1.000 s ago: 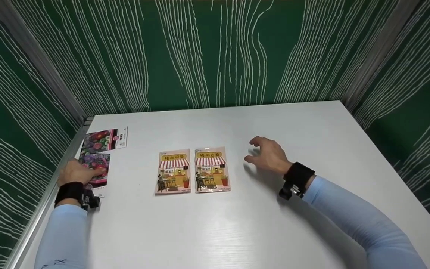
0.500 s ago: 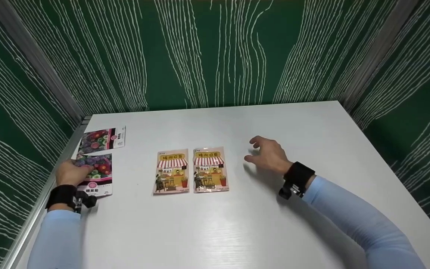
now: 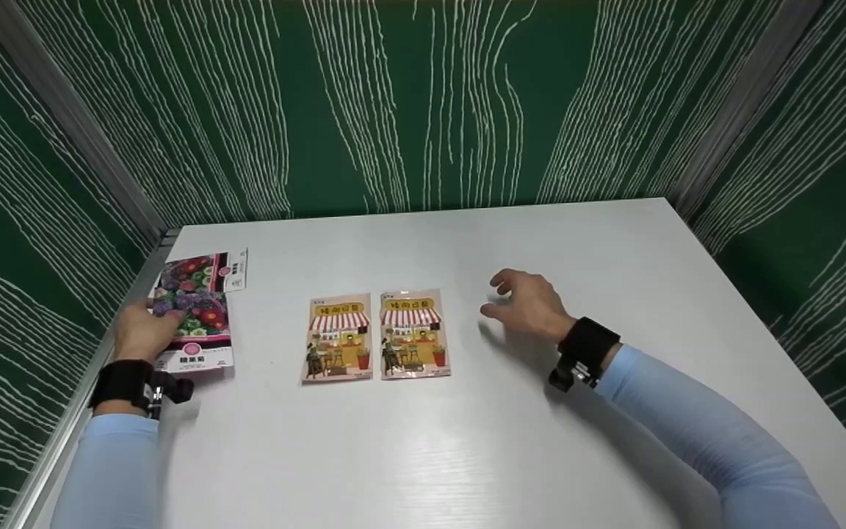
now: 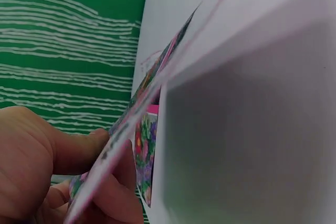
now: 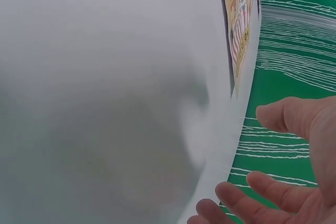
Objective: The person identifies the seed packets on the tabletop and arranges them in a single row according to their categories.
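My left hand (image 3: pixel 142 332) pinches a flower seed packet (image 3: pixel 203 321) by its left side, above the table. In the left wrist view the packet (image 4: pixel 137 106) appears nearly edge-on, between the thumb (image 4: pixel 84 150) and curled fingers. Behind it, a second flower packet (image 3: pixel 232 270) lies on the table; the held one hides part of its lower edge. Two matching pink packets with a striped-awning shopfront, a left one (image 3: pixel 338 342) and a right one (image 3: pixel 416 338), lie side by side mid-table. Right of them my right hand (image 3: pixel 532 305) hovers, fingers loosely bent, holding nothing.
The white table (image 3: pixel 423 441) has a metal rail (image 3: pixel 63 441) along its left edge. Green walls (image 3: pixel 423 103) with white wavy lines close off the back and both sides.
One second ago my left hand lay over the flower packet; it now holds it raised, and the packet has shifted slightly rightward and away from me. The right hand stays put.
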`<state>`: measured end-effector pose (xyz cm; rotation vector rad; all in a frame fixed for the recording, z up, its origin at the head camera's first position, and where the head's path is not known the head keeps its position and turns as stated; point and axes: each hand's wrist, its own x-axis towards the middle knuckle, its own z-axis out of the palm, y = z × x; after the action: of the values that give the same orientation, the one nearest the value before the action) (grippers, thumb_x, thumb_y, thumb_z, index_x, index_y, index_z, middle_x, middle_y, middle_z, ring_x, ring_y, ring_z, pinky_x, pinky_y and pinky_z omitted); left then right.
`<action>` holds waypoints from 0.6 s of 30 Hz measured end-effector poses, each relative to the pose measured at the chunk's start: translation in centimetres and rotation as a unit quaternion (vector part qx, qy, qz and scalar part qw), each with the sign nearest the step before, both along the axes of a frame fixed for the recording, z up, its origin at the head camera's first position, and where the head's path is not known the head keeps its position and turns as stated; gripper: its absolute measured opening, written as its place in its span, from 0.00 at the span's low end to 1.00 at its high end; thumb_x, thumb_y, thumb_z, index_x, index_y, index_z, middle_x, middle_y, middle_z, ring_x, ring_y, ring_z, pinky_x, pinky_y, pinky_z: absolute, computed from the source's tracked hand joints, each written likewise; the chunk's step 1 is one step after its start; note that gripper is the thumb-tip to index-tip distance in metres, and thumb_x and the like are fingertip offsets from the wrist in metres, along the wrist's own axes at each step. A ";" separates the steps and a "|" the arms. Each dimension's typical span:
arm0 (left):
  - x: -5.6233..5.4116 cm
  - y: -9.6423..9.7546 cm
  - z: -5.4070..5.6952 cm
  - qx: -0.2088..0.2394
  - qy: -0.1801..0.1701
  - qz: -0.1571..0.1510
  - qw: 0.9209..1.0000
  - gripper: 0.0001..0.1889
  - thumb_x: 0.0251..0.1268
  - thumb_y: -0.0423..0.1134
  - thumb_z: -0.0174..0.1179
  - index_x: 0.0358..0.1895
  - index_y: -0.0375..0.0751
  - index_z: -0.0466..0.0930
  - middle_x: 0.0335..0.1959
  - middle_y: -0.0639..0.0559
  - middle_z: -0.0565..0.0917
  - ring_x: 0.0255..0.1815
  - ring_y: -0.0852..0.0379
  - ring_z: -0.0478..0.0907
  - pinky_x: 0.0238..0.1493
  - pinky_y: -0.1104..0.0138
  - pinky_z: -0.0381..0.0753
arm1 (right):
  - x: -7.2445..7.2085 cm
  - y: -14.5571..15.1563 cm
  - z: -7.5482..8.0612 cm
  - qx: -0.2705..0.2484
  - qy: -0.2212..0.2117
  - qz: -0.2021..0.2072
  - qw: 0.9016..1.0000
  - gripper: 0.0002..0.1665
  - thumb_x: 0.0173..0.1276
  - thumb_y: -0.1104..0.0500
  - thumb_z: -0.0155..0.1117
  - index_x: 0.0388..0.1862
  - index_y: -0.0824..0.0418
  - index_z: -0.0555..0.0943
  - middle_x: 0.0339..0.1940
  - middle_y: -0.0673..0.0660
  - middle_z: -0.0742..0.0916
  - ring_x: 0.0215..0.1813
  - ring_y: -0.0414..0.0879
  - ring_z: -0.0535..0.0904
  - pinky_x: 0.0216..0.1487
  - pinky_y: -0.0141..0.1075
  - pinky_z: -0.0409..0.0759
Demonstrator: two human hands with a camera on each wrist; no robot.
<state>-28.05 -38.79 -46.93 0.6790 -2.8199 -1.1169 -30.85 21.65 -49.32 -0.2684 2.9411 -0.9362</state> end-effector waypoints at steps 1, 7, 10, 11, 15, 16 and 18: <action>0.0 0.1 0.1 0.003 0.001 0.001 1.000 0.37 0.86 0.44 0.55 0.84 0.18 0.60 0.80 0.16 0.69 0.81 0.24 0.69 0.84 0.36 0.69 | 0.0 0.0 0.0 0.000 0.001 0.000 1.000 0.34 0.72 0.46 0.76 0.69 0.65 0.84 0.64 0.68 0.91 0.63 0.64 0.89 0.66 0.60 0.85; -0.2 1.2 0.6 0.009 0.014 0.001 1.000 0.38 0.86 0.42 0.54 0.85 0.18 0.56 0.83 0.16 0.66 0.85 0.23 0.65 0.88 0.36 0.64 | -0.1 0.0 0.2 -0.007 -0.004 -0.002 1.000 0.34 0.72 0.47 0.76 0.69 0.66 0.84 0.64 0.69 0.91 0.63 0.64 0.89 0.66 0.60 0.86; -0.4 1.8 0.8 0.008 0.019 0.002 1.000 0.38 0.85 0.41 0.54 0.85 0.18 0.56 0.83 0.16 0.66 0.85 0.23 0.65 0.89 0.36 0.63 | -0.2 -0.2 0.3 -0.013 -0.006 0.000 1.000 0.34 0.72 0.47 0.76 0.69 0.67 0.84 0.64 0.69 0.91 0.62 0.64 0.89 0.66 0.59 0.86; -0.5 1.9 0.8 0.008 0.020 0.003 1.000 0.38 0.85 0.41 0.54 0.85 0.19 0.56 0.83 0.17 0.65 0.86 0.23 0.64 0.89 0.36 0.62 | -0.2 -0.2 0.4 -0.015 -0.006 0.001 1.000 0.34 0.72 0.47 0.76 0.69 0.67 0.84 0.64 0.69 0.91 0.62 0.64 0.90 0.66 0.59 0.86; -0.8 2.8 1.2 0.006 0.035 -0.001 0.999 0.38 0.84 0.39 0.54 0.86 0.19 0.55 0.84 0.17 0.65 0.87 0.23 0.63 0.90 0.37 0.61 | -0.1 -0.2 0.5 -0.022 -0.004 0.002 1.000 0.34 0.72 0.48 0.76 0.69 0.68 0.84 0.63 0.71 0.91 0.61 0.65 0.89 0.65 0.60 0.86; -0.9 3.0 1.3 0.007 0.039 -0.003 0.999 0.38 0.84 0.39 0.54 0.86 0.19 0.55 0.84 0.17 0.65 0.87 0.23 0.63 0.90 0.38 0.61 | -0.1 -0.1 0.6 -0.023 -0.002 0.003 1.000 0.34 0.72 0.48 0.76 0.68 0.68 0.84 0.63 0.71 0.91 0.61 0.65 0.89 0.65 0.60 0.86; -1.1 3.6 1.6 0.011 0.046 -0.006 0.999 0.38 0.85 0.39 0.54 0.86 0.20 0.54 0.84 0.17 0.64 0.88 0.24 0.62 0.91 0.38 0.60 | -0.1 -0.1 0.6 -0.026 0.001 0.004 1.000 0.34 0.72 0.48 0.75 0.68 0.69 0.85 0.62 0.71 0.91 0.61 0.66 0.90 0.66 0.60 0.86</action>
<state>-29.15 -35.19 -45.30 0.5970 -2.7421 -1.1521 -30.96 21.57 -48.69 -0.2827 2.9180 -1.0117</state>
